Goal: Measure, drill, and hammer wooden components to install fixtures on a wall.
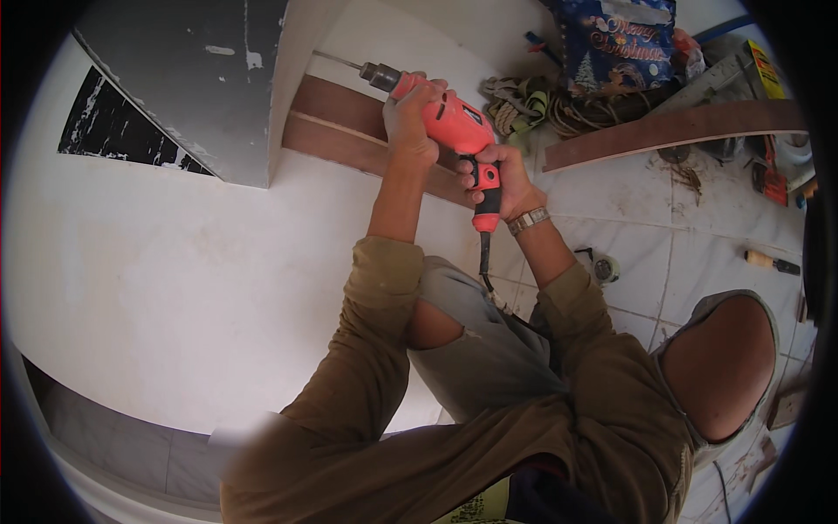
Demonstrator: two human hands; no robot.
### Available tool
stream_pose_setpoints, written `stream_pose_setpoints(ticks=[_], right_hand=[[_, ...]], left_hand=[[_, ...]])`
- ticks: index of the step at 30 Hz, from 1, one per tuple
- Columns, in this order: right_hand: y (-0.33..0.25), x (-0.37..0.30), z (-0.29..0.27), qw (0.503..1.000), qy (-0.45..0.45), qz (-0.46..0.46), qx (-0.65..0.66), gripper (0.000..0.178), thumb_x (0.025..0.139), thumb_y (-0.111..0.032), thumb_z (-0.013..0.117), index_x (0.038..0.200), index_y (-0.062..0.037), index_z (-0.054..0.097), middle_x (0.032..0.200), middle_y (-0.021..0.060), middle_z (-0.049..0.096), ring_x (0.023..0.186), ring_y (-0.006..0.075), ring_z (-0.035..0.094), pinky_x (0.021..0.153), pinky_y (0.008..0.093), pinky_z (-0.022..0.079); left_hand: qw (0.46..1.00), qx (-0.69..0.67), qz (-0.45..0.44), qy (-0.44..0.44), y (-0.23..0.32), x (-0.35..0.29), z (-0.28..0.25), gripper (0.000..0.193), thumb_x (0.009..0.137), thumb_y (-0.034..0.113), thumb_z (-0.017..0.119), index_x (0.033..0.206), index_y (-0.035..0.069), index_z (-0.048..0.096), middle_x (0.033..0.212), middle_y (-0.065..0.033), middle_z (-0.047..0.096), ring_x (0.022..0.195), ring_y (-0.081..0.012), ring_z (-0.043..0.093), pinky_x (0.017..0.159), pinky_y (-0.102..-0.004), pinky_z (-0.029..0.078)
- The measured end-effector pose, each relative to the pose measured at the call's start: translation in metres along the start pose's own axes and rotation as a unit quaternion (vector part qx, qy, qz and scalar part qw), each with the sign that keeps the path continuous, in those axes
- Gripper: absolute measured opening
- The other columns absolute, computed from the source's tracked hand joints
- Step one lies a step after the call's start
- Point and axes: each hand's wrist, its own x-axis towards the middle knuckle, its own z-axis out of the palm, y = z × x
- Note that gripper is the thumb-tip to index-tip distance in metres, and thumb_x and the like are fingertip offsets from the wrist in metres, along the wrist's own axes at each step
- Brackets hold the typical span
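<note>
In the head view, a red-and-black power drill (458, 125) is held up at the far middle, lying on a slant with its front end toward the far left. The left hand (410, 113) is closed around the front of its body, just behind the dark chuck (379, 77). The right hand (504, 179) is curled round the handle — whether a finger presses the trigger, I cannot tell. A long thin bit (335, 60) points at the grey panel (196, 70); whether its tip touches is unclear.

Two brown strips (340, 105) run behind the drill and the left hand. A black cord (485, 258) drops from the handle toward the person's knees, and a metal watch (528, 220) circles the right wrist.

At the far right, a blue printed bag (615, 52) stands beside coiled rope (580, 115), with a curved brown strip (672, 131) nearer. A wooden-handled tool (772, 261) lies on the white tiled floor (624, 205) — well apart from both hands.
</note>
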Motion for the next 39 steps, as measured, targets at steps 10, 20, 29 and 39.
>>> stream_pose_setpoints(ticks=[10, 20, 29, 39], right_hand=[[0.002, -0.001, 0.004, 1.0, 0.014, -0.003, -0.002, 0.029, 0.082, -0.015, 0.055, 0.108, -0.0024, 0.059, 0.084, 0.0087, 0.064, 0.066, 0.0208, 0.062, 0.045, 0.0323, 0.051], [-0.002, -0.002, 0.006, 1.0, 0.015, -0.005, -0.017, 0.028, 0.083, -0.015, 0.055, 0.108, -0.0031, 0.06, 0.083, 0.0089, 0.065, 0.065, 0.0203, 0.063, 0.045, 0.032, 0.051], [-0.002, -0.002, 0.006, 1.0, 0.02, -0.004, -0.008, 0.028, 0.083, -0.015, 0.056, 0.108, -0.0026, 0.06, 0.084, 0.0097, 0.065, 0.065, 0.0205, 0.062, 0.045, 0.0319, 0.051], [-0.004, -0.003, 0.011, 0.999, 0.029, -0.007, -0.022, 0.028, 0.084, -0.015, 0.055, 0.108, -0.0029, 0.059, 0.083, 0.009, 0.064, 0.066, 0.0203, 0.062, 0.044, 0.0317, 0.051]], left_hand=[[1.0, 0.01, -0.012, 0.017, 0.001, -0.001, 0.0, 0.029, 0.076, 0.005, 0.065, 0.103, 0.003, 0.055, 0.098, -0.0075, 0.054, 0.097, -0.0267, 0.061, 0.09, -0.0464, 0.055], [1.0, -0.01, -0.004, 0.021, 0.002, -0.003, 0.004, 0.028, 0.076, 0.004, 0.065, 0.102, 0.003, 0.056, 0.099, -0.0085, 0.055, 0.098, -0.0255, 0.061, 0.091, -0.0451, 0.055], [1.0, -0.006, 0.013, 0.005, 0.002, -0.002, 0.003, 0.029, 0.076, 0.004, 0.066, 0.102, 0.003, 0.054, 0.1, -0.0087, 0.055, 0.097, -0.0268, 0.062, 0.09, -0.0459, 0.055], [0.999, -0.048, 0.024, 0.011, 0.001, -0.001, 0.005, 0.032, 0.073, 0.0, 0.066, 0.102, 0.002, 0.054, 0.09, -0.0122, 0.059, 0.08, -0.0245, 0.062, 0.079, -0.0405, 0.056]])
